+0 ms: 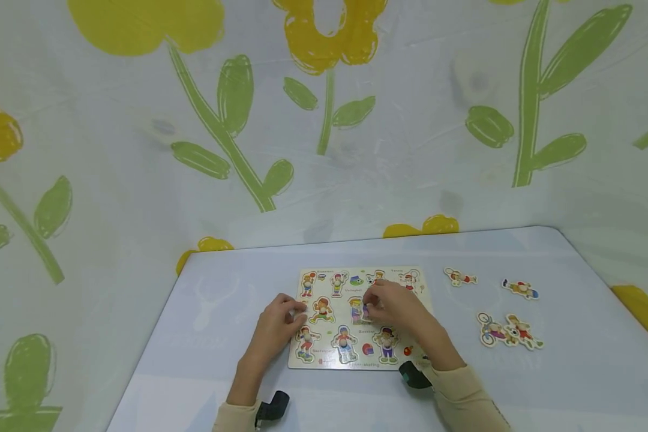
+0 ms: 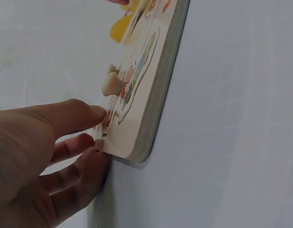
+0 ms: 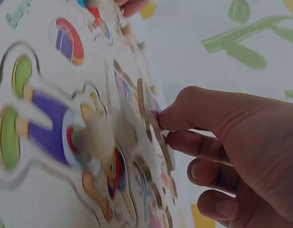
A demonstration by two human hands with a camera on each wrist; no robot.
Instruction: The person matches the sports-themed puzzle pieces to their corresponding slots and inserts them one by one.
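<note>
A wooden peg puzzle board (image 1: 326,351) with sports-figure pieces lies flat on the table. At its left edge is my left hand (image 1: 275,330), loosely bent; in the left wrist view its thumb (image 2: 91,114) lies at the board's face and the other fingers are by its edge, near a piece with a round knob (image 2: 112,85). My right hand (image 1: 396,307), over the middle of the board, pinches a figure puzzle piece (image 3: 159,135) between thumb and forefinger. That piece stands tilted up from the board, beside a seated figure in purple and yellow (image 1: 354,311). Its remaining fingers are curled beneath.
Right of the board lie loose pieces: a racket figure (image 1: 461,277), a snowboard-like figure (image 1: 521,289), a cyclist (image 1: 491,331) and a ball player (image 1: 524,333) overlapping it. The white table (image 1: 205,354) ends at a flower-print sheet (image 1: 399,150). Black wrist cameras (image 1: 272,407) sit at both cuffs.
</note>
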